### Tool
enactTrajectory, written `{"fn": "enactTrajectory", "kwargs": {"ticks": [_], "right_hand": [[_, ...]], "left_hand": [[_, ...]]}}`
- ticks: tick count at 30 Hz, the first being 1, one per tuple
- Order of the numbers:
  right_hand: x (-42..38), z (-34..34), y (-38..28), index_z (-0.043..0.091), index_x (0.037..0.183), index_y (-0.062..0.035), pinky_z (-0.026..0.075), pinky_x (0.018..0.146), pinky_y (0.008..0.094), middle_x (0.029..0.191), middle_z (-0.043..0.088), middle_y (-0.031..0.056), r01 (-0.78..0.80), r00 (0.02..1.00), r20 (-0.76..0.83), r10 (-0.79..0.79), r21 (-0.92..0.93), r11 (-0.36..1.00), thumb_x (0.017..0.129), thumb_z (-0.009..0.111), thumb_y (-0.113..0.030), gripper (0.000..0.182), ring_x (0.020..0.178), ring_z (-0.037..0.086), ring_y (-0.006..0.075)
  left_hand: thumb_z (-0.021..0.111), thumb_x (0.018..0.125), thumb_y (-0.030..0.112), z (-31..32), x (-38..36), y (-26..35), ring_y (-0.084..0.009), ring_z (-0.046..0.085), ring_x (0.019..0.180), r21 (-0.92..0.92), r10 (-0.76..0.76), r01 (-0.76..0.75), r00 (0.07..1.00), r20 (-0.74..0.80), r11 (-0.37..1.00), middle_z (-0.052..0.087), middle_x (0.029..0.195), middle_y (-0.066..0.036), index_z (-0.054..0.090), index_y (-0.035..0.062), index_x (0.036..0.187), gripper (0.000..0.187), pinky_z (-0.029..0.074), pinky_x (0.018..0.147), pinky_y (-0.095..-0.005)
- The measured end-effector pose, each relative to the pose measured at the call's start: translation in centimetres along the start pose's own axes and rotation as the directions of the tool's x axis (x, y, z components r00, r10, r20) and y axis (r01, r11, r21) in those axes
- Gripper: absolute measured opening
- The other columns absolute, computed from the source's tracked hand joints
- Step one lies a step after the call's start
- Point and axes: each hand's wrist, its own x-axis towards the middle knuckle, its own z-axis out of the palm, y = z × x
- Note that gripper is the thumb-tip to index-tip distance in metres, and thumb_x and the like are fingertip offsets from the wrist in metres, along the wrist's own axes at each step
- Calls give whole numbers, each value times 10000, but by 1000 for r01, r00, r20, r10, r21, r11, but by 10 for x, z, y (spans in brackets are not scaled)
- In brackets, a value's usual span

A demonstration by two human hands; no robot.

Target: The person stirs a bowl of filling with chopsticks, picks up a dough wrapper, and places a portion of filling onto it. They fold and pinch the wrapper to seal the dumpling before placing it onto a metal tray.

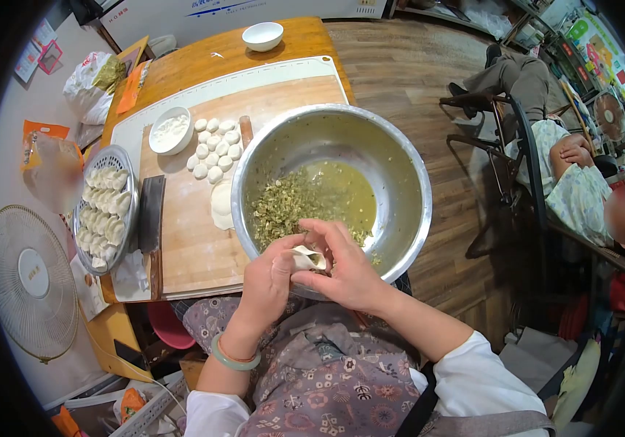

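One large, round, shiny steel bowl (407,211) and two small, round white bowls (263,45) (172,149) can be counted. There is one partly folded white dough wrapper (302,256) and at least one flat, round white wrapper (221,204). Small, rounded white dough pieces (213,159) number roughly fourteen. One silver perforated metal tray (127,162) bears more than a dozen pale crescent dumplings (101,207), too closely overlapped for an exact count. One brown wooden desk (301,33) and one pale green ring bracelet (234,358) also show.
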Motion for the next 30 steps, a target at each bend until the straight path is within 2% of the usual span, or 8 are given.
{"fn": "enactTrajectory", "kwargs": {"ticks": [2,5,10,21,25,27,28,30], "right_hand": [[3,-1,13,359,1302,-44,397,915,332,1260,415,164,109,994,-3,-109,-2,994,733,718,-220,696,1168,432,258],[9,-2,26,335,1334,-29,342,974,367,1306,376,179,270,961,60,-270,12,963,748,695,-342,756,1218,380,288],[11,-1,23,356,1325,-11,286,1020,394,1317,381,195,325,931,149,-332,72,943,813,589,-443,709,1232,363,321],[16,-1,28,380,1318,-27,334,964,426,1290,409,225,563,826,174,-536,-220,796,918,395,-407,553,1152,419,372],[19,8,39,389,1319,-35,342,956,418,1231,453,206,489,872,130,-472,-215,845,896,375,-510,635,1136,439,338],[18,10,42,387,1334,-79,343,953,397,1207,444,198,293,956,-35,-291,159,943,887,445,-478,602,1144,418,319],[12,3,32,419,1312,-68,407,885,334,1011,534,172,272,958,-128,-257,115,956,872,496,-451,588,1022,513,252],[6,-14,17,432,1300,-65,432,843,314,957,570,162,91,996,15,-92,88,992,875,502,-428,563,955,555,233]], "left_hand": [[356,962,366,-3,-1,3,-167,579,798,-217,-125,137,990,68,967,616,910,-99,538,-22,1097,449,464,696,-280],[346,964,374,1,0,5,-142,559,790,-306,-56,81,994,89,949,606,890,-66,545,-18,1073,453,458,696,-265],[352,965,347,1,-1,-1,-147,556,758,-209,55,-27,990,129,978,603,854,-77,548,-12,1029,414,449,669,-270],[364,952,192,-1,-2,-14,-230,546,679,-65,182,-171,959,216,983,556,769,-130,558,-10,961,280,441,629,-312],[349,965,282,7,-1,-20,-155,541,665,-146,-47,77,978,201,986,570,765,-77,560,3,986,351,433,595,-272],[340,967,343,4,4,-17,-116,529,637,-262,-166,214,967,193,941,571,753,-49,563,13,1003,400,422,563,-241],[323,957,409,-1,5,-13,-79,500,607,-386,-264,330,940,215,861,563,740,-24,562,24,1024,458,394,530,-206],[286,928,534,-6,5,-11,-21,435,538,-489,-328,409,912,246,770,543,705,12,556,43,1066,577,328,468,-143]]}}
